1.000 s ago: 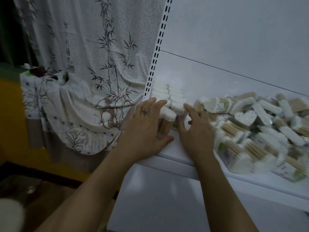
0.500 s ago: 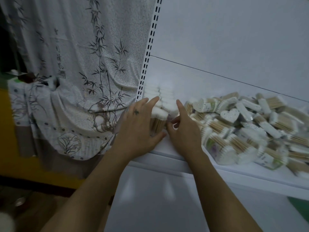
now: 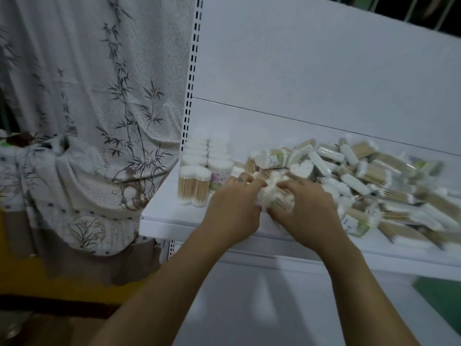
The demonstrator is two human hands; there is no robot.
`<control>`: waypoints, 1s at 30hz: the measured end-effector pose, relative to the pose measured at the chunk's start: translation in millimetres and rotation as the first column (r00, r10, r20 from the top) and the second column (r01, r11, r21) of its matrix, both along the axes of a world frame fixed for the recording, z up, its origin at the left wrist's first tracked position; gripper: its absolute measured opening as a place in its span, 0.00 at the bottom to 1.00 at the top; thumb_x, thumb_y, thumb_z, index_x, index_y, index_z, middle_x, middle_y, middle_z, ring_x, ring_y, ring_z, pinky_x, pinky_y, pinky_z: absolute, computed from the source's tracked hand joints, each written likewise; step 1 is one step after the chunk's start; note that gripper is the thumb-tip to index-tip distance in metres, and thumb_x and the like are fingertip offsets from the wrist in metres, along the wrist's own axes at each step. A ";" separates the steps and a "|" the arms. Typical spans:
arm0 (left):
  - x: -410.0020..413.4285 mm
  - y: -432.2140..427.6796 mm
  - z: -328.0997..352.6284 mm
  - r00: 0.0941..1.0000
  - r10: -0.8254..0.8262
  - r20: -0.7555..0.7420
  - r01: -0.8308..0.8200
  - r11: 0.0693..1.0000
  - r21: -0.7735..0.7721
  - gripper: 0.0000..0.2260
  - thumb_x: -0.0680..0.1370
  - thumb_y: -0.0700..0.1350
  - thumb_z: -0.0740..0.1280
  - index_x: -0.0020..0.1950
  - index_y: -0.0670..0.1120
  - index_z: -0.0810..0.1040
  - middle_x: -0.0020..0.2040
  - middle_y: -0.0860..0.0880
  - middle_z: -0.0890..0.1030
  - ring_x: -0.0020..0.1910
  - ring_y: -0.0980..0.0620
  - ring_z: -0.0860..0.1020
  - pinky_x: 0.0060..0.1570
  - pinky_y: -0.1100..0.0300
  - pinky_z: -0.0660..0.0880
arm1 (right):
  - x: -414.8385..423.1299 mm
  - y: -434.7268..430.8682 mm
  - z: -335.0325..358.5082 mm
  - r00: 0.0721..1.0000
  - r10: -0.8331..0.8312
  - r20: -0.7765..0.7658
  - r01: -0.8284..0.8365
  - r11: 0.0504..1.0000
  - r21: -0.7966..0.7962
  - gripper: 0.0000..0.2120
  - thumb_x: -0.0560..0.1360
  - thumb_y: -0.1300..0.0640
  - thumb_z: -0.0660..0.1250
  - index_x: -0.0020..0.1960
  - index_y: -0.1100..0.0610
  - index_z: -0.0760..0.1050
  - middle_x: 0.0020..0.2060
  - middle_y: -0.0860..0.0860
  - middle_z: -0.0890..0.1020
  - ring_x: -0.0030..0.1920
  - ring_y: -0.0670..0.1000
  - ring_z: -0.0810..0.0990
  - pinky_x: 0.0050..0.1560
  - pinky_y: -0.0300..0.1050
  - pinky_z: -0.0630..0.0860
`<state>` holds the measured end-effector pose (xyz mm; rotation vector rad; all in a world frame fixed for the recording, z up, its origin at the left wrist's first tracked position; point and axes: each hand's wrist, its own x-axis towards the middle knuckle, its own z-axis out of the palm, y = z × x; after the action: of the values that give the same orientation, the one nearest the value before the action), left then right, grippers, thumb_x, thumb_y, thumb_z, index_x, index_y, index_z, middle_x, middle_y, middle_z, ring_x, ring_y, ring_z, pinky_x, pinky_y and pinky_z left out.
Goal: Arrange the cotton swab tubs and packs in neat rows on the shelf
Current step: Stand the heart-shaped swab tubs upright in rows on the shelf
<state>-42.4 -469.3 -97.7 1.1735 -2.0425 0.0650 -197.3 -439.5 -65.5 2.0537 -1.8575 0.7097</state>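
At the shelf's (image 3: 162, 213) front edge, the left hand (image 3: 233, 208) and right hand (image 3: 308, 211) both curl around one swab tub (image 3: 273, 196) between them. It is blurred, sticks leaning roughly upright, cotton end tipped away. Upright tubs (image 3: 194, 186) stand in rows just left, and the loose pile (image 3: 361, 176) sprawls to the right.

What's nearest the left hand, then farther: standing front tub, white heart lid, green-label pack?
Head view, from the left hand:
1. standing front tub, just left
2. white heart lid, right, behind
3. green-label pack, far right
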 end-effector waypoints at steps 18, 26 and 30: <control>-48.6 -24.4 23.9 0.932 0.194 0.307 -0.244 0.960 0.135 0.21 0.76 0.50 0.71 0.66 0.51 0.68 0.62 0.48 0.75 0.59 0.45 0.73 0.44 0.54 0.70 | -51.2 13.5 -52.3 0.994 -0.017 0.105 0.028 0.994 -0.108 0.28 0.65 0.41 0.66 0.60 0.55 0.79 0.52 0.54 0.81 0.57 0.58 0.78 0.66 0.63 0.66; -31.7 -5.0 35.1 0.957 0.272 0.104 -0.289 0.930 0.228 0.19 0.76 0.56 0.68 0.63 0.51 0.72 0.55 0.50 0.80 0.55 0.46 0.77 0.49 0.52 0.75 | -55.6 9.3 -50.2 0.995 -0.033 0.092 0.041 0.995 -0.088 0.30 0.68 0.38 0.62 0.64 0.54 0.76 0.58 0.52 0.78 0.62 0.56 0.73 0.70 0.62 0.61; -32.9 9.6 34.3 0.958 0.287 0.026 -0.284 0.925 0.252 0.19 0.78 0.56 0.65 0.67 0.50 0.72 0.46 0.53 0.78 0.52 0.46 0.78 0.49 0.53 0.75 | -45.3 1.2 -60.7 0.994 -0.042 0.103 0.065 0.972 -0.224 0.29 0.63 0.43 0.73 0.60 0.57 0.79 0.49 0.55 0.82 0.53 0.59 0.79 0.69 0.67 0.58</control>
<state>-75.3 -459.7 -63.5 1.6234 -1.8942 -0.0635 -242.7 -438.3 -126.2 1.8483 -1.7815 0.9755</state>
